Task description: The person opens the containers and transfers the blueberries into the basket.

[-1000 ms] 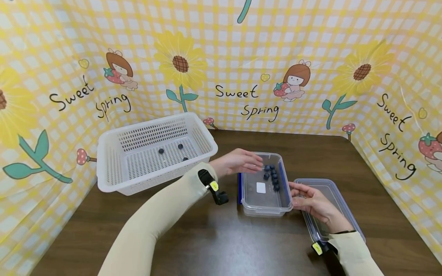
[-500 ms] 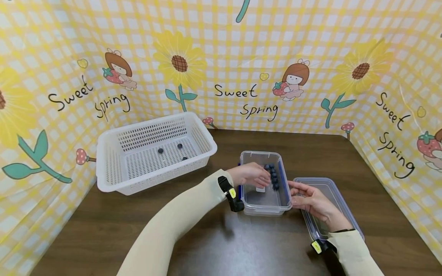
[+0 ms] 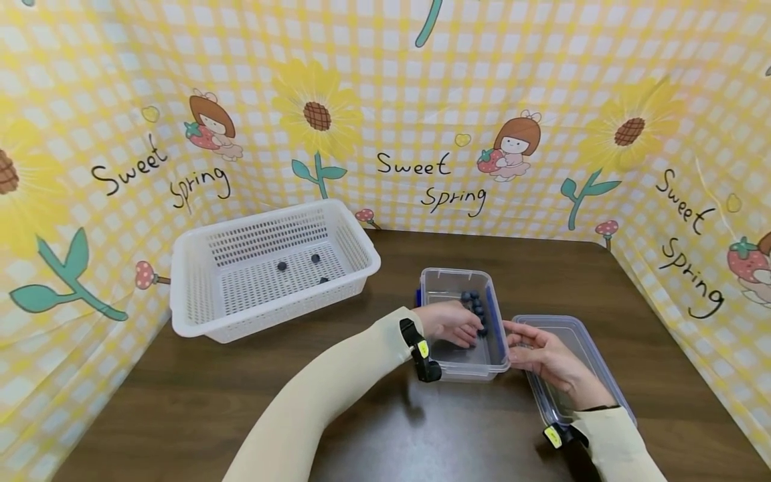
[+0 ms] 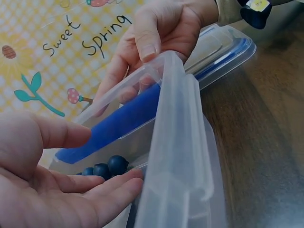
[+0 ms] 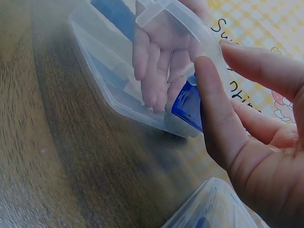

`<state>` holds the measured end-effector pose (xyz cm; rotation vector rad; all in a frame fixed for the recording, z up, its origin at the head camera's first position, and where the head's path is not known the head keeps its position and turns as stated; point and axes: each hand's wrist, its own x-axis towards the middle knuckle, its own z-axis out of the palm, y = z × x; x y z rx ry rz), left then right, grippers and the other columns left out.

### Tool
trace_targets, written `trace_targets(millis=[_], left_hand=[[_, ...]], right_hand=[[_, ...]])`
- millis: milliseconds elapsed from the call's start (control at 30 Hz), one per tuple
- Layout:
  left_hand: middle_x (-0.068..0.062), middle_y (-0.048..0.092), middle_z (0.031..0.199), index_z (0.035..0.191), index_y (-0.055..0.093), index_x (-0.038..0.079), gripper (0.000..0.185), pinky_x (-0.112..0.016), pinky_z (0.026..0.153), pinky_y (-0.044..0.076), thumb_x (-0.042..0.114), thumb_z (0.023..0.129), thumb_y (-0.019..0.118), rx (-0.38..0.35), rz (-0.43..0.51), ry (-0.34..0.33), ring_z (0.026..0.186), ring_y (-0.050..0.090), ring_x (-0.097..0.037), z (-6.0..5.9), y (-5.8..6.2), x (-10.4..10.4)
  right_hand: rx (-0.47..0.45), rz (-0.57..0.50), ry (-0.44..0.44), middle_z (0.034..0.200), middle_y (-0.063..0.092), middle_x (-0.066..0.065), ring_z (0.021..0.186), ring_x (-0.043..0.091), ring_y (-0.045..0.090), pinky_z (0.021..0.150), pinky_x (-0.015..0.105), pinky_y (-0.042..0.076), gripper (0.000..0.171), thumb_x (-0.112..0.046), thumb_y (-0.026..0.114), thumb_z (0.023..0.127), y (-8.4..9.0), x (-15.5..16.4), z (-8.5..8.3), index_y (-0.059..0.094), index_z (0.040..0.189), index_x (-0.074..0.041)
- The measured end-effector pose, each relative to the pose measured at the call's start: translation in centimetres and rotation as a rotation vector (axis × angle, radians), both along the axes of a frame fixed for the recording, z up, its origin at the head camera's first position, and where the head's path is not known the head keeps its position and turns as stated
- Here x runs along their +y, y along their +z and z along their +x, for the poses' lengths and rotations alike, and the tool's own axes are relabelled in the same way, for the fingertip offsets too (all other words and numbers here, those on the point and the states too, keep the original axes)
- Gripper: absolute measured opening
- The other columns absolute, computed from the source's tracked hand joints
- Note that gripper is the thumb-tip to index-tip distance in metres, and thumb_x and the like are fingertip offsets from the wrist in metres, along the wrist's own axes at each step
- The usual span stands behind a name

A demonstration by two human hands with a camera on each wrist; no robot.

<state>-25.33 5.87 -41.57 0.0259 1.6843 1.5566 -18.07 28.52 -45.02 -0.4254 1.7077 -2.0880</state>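
A clear plastic food container [image 3: 466, 369] with blue side clips stands on the table, holding several blueberries [image 3: 474, 296] along its right side. My left hand [image 3: 448, 323] reaches into it, palm toward the berries. In the left wrist view its fingers are extended beside the blueberries [image 4: 117, 165], and nothing is seen in its grasp. Outside the container's right wall, my right hand [image 3: 545, 355] rests its fingertips and thumb against the side. The right wrist view has this thumb [image 5: 213, 104] by the blue clip [image 5: 187, 107], with the left hand visible through the plastic.
A white perforated basket [image 3: 277, 320] stands at the left with a few blueberries [image 3: 282, 266] on its bottom. The clear lid [image 3: 563, 328] lies on the table beneath and beside my right forearm. A yellow checked cloth [image 3: 403, 100] hangs behind the brown table [image 3: 373, 415].
My left hand has moved right and down, from above the container's left rim to inside it beside the blueberries. My right hand has stayed at the container's side.
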Motion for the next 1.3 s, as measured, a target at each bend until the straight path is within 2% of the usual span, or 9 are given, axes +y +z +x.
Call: trace_targets(millis=[100, 233, 333, 400, 567, 700, 800, 1033, 1300], left_hand=[[-0.034, 0.059, 0.118, 0.114, 0.055, -0.011, 0.023, -0.049, 0.101, 0.05, -0.001, 0.093, 0.059, -0.014, 0.003, 0.015, 0.118, 0.058, -0.043, 0.1, 0.0, 0.4], [-0.029, 0.063, 0.104, 0.096, 0.056, -0.005, 0.004, -0.049, 0.101, 0.049, -0.002, 0.093, 0.056, -0.033, 0.01, 0.017, 0.111, 0.062, -0.037, 0.0, -0.2, 0.9], [-0.021, 0.062, 0.09, 0.083, 0.055, 0.0, 0.011, -0.049, 0.101, 0.05, -0.001, 0.094, 0.054, -0.038, 0.011, 0.019, 0.098, 0.064, -0.032, -0.2, -0.6, 1.2], [-0.02, 0.061, 0.087, 0.08, 0.054, 0.002, 0.015, -0.049, 0.102, 0.05, -0.001, 0.094, 0.053, -0.039, 0.013, 0.021, 0.098, 0.064, -0.032, -0.4, -0.9, 1.3], [-0.031, 0.06, 0.11, 0.096, 0.053, -0.006, 0.008, -0.05, 0.107, 0.045, 0.0, 0.098, 0.048, -0.1, 0.058, 0.011, 0.123, 0.055, -0.043, -0.7, -1.4, 1.5], [-0.035, 0.056, 0.12, 0.107, 0.052, -0.013, 0.015, -0.05, 0.108, 0.043, -0.001, 0.1, 0.045, -0.137, 0.076, 0.016, 0.127, 0.05, -0.046, -0.8, -1.5, 1.6], [-0.033, 0.059, 0.113, 0.106, 0.053, -0.014, 0.014, -0.048, 0.107, 0.044, -0.003, 0.101, 0.044, -0.134, 0.082, 0.011, 0.127, 0.05, -0.046, -0.8, -1.5, 1.7], [-0.021, 0.061, 0.084, 0.094, 0.054, -0.01, 0.015, -0.045, 0.103, 0.048, -0.003, 0.103, 0.044, -0.118, 0.055, -0.021, 0.124, 0.054, -0.043, -0.4, -1.3, 2.0], [-0.016, 0.059, 0.079, 0.087, 0.055, -0.005, 0.018, -0.046, 0.1, 0.051, -0.002, 0.103, 0.047, -0.085, 0.037, 0.009, 0.116, 0.061, -0.041, -0.7, -1.3, 2.1]], right_hand=[[-0.001, 0.001, 0.0, 0.107, 0.06, 0.006, 0.097, 0.015, 0.066, 0.083, 0.03, 0.059, 0.051, 0.011, 0.06, 0.092, 0.0, 0.0, 0.0, 0.055, 0.139, -0.008], [0.005, -0.005, 0.017, 0.107, 0.061, 0.006, 0.096, 0.015, 0.066, 0.083, 0.031, 0.059, 0.051, 0.011, 0.058, 0.093, 0.0, 0.1, 0.0, 0.054, 0.14, -0.007], [0.008, -0.011, 0.03, 0.108, 0.062, 0.007, 0.096, 0.016, 0.066, 0.084, 0.031, 0.059, 0.051, 0.011, 0.057, 0.094, 0.0, 0.1, 0.0, 0.05, 0.143, -0.003], [0.007, -0.011, 0.033, 0.109, 0.062, 0.008, 0.096, 0.016, 0.066, 0.085, 0.031, 0.059, 0.051, 0.011, 0.057, 0.094, 0.0, 0.1, 0.0, 0.048, 0.144, -0.001], [0.006, -0.014, 0.038, 0.11, 0.061, 0.009, 0.097, 0.016, 0.066, 0.085, 0.031, 0.059, 0.052, 0.01, 0.057, 0.094, 0.1, 0.2, 0.1, 0.046, 0.145, 0.0], [0.009, -0.021, 0.042, 0.11, 0.061, 0.009, 0.097, 0.016, 0.066, 0.085, 0.031, 0.059, 0.051, 0.01, 0.057, 0.094, 0.1, 0.2, 0.2, 0.05, 0.143, -0.004], [0.011, -0.03, 0.044, 0.11, 0.061, 0.009, 0.097, 0.016, 0.066, 0.085, 0.031, 0.059, 0.05, 0.01, 0.057, 0.094, 0.1, 0.1, 0.2, 0.052, 0.142, -0.006], [0.006, -0.052, 0.057, 0.11, 0.061, 0.009, 0.097, 0.016, 0.066, 0.085, 0.031, 0.059, 0.049, 0.011, 0.056, 0.094, 0.1, -0.1, 0.2, 0.056, 0.138, -0.01], [0.004, -0.057, 0.051, 0.11, 0.061, 0.009, 0.097, 0.016, 0.066, 0.085, 0.031, 0.059, 0.049, 0.011, 0.056, 0.095, 0.0, 0.0, 0.1, 0.056, 0.139, -0.01]])
